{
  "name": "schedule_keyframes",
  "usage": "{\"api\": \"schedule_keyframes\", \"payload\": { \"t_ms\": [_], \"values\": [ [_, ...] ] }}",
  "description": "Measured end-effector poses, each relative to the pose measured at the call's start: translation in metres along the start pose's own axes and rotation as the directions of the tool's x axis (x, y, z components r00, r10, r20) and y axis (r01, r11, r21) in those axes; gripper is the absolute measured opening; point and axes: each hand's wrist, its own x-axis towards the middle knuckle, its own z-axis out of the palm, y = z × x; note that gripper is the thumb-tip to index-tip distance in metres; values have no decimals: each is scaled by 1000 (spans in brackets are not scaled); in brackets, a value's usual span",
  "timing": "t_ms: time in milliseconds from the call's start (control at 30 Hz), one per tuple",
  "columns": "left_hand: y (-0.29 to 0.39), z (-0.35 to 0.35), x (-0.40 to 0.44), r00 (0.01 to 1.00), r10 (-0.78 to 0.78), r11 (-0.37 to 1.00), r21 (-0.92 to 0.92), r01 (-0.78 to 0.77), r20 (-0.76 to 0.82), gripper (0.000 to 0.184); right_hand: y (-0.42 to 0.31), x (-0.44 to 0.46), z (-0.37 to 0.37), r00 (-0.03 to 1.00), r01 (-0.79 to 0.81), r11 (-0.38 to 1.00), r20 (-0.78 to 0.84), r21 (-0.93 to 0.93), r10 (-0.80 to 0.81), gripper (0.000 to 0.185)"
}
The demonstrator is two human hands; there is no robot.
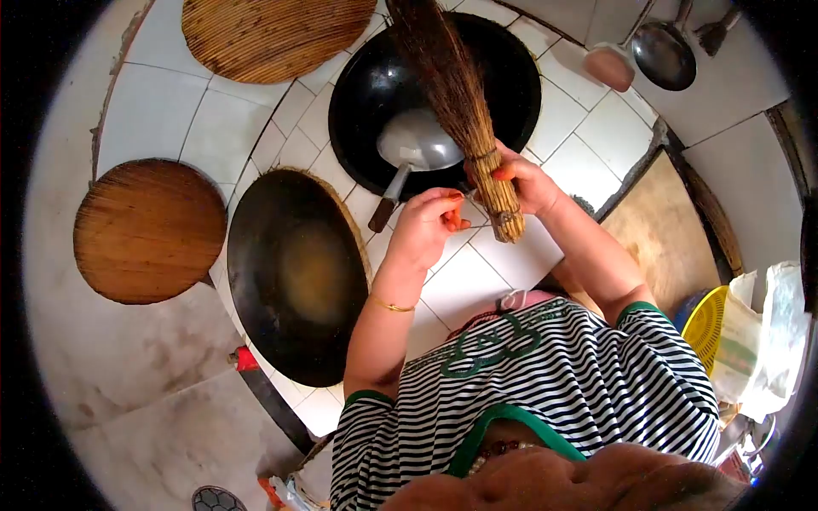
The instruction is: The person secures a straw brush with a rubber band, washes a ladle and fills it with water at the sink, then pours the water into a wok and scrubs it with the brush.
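My right hand is wrapped round the bound handle of a bundled-twig wok brush. Its bristles point away from me over a black wok, and the handle's cut end faces me. Left of the handle, my left hand is closed in a pinch, with a gold bracelet at the wrist. A thin strand seems to run from its fingertips to the brush's binding. Below the bristles, a metal ladle rests in the wok, its dark-tipped handle reaching over the near rim.
A second wok with some cloudy liquid is set into the white tiled stove at left. Round wooden lids lie beyond it and at the top. Several utensils hang at upper right. A yellow basket stands at right.
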Motion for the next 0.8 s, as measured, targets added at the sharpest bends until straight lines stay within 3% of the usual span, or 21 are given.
{"api": "schedule_keyframes", "payload": {
  "t_ms": [67,267,367,567,733,800],
  "values": [
    [10,6,-4,1000,15,993,-118,-15,-1,5,1,-1,2,1000,-27,1000,7,-13,27,69],
    [11,13,-5,983,183,974,136,-179,-14,8,8,3,-6,996,-83,987,43,136,77,69],
    [8,9,-5,983,175,890,436,-132,-58,9,6,2,-3,1000,-30,984,8,175,29,68],
    [1,20,-13,995,53,657,747,-100,87,9,1,-16,-11,992,103,980,51,168,-113,64],
    [-14,39,-18,990,70,832,540,-126,123,6,5,-55,-10,985,149,964,53,219,-164,59],
    [-22,45,-21,987,60,838,530,-131,150,6,14,-71,-7,982,168,950,39,265,-184,58]
  ]
}}
